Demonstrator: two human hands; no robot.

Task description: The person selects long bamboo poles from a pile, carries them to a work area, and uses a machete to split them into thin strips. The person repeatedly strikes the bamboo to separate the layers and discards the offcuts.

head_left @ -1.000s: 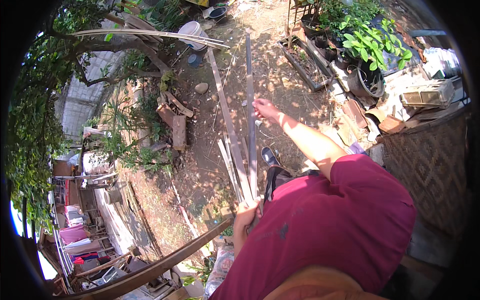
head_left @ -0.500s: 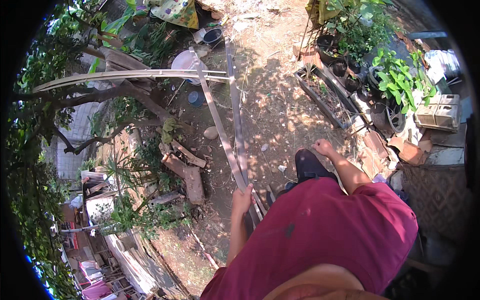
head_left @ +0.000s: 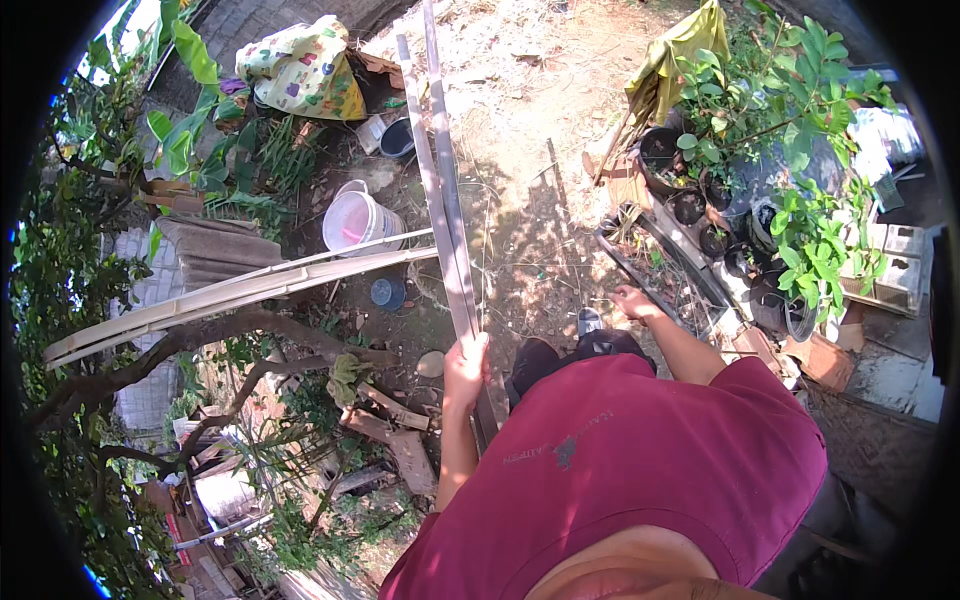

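My left hand (head_left: 466, 366) is closed around a pair of long, narrow greyish-brown slats (head_left: 447, 215). They run forward from beside my body past the top edge of the view, lying close together with their far parts slightly apart. Whether they are wood or metal, I cannot tell. My right hand (head_left: 632, 303) hangs out to the right over the ground, holding nothing, its fingers loosely apart. Pale split bamboo strips (head_left: 270, 283) stretch from the far left, and their ends meet the slats in the view; whether they touch is unclear.
A white bucket (head_left: 362, 222), a small blue tub (head_left: 388, 292) and a black basin (head_left: 397, 139) stand ahead on the left. Tree branches (head_left: 255, 322) reach in from the left. Potted plants (head_left: 690, 205) and a long planter (head_left: 680, 262) line the right. Cut wood (head_left: 408, 455) lies near my left arm.
My view has shifted forward with my steps. The slats have swung closer together and more upright in the picture, still in my left hand. My right hand's fingers have loosened.
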